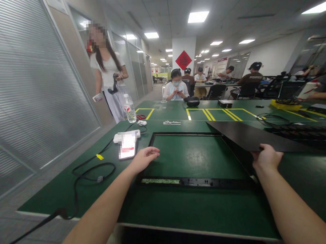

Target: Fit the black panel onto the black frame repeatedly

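Observation:
My right hand [266, 157] grips the near edge of a thin dark flat panel [242, 134], holding it tilted at the right, partly over a black frame's right side. That rectangular black frame [210, 181] lies on the green table, with the tabletop showing through its middle. A strip of green circuit board [160, 181] sits in its near bar. My left hand [146, 158] hovers at the frame's left side, fingers stretched out and holding nothing. Just left of it is a phone [127, 147] with a lit screen, propped against a white object [137, 134].
A water bottle [130, 108] stands at the back left beside red-handled scissors [141, 117]. A black cable [76, 192] loops over the table's left side. More cables and a yellow item [285, 104] lie at the right. A person [110, 73] stands at the left; several others sit beyond.

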### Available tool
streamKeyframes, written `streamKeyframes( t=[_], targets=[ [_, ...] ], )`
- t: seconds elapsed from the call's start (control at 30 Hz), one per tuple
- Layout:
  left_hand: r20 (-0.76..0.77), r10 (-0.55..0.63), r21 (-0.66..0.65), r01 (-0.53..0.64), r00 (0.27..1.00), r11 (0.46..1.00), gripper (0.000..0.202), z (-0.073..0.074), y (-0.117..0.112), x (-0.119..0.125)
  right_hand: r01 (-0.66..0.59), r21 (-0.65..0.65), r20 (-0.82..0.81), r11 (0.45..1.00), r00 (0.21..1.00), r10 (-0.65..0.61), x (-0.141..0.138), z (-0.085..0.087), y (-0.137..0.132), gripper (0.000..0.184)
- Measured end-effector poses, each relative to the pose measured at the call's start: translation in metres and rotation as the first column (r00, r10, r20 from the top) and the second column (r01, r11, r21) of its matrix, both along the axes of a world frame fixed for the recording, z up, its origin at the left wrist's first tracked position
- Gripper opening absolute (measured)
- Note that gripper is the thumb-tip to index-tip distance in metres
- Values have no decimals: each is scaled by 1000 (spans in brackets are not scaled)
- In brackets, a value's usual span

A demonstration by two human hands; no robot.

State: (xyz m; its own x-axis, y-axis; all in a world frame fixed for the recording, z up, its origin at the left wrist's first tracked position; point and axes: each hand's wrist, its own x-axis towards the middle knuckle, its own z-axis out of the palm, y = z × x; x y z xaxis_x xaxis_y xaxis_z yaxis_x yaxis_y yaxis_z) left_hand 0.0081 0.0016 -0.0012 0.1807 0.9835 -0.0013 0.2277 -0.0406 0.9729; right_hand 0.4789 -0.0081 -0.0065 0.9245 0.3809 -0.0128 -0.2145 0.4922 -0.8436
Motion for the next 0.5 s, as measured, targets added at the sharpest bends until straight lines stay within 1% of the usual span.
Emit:
streamKeyframes(
  t=[0.27,0.5],
  targets=[
    [-18,-24,13,24,1000,1000,42,-1,1,-1,-44,-100,-64,994,997,37,5,-7,8,52],
    [-16,-31,22,32,999,999,42,1,-1,0,-85,-113,-67,990,995,78,0,-4,6,52]
  ],
)
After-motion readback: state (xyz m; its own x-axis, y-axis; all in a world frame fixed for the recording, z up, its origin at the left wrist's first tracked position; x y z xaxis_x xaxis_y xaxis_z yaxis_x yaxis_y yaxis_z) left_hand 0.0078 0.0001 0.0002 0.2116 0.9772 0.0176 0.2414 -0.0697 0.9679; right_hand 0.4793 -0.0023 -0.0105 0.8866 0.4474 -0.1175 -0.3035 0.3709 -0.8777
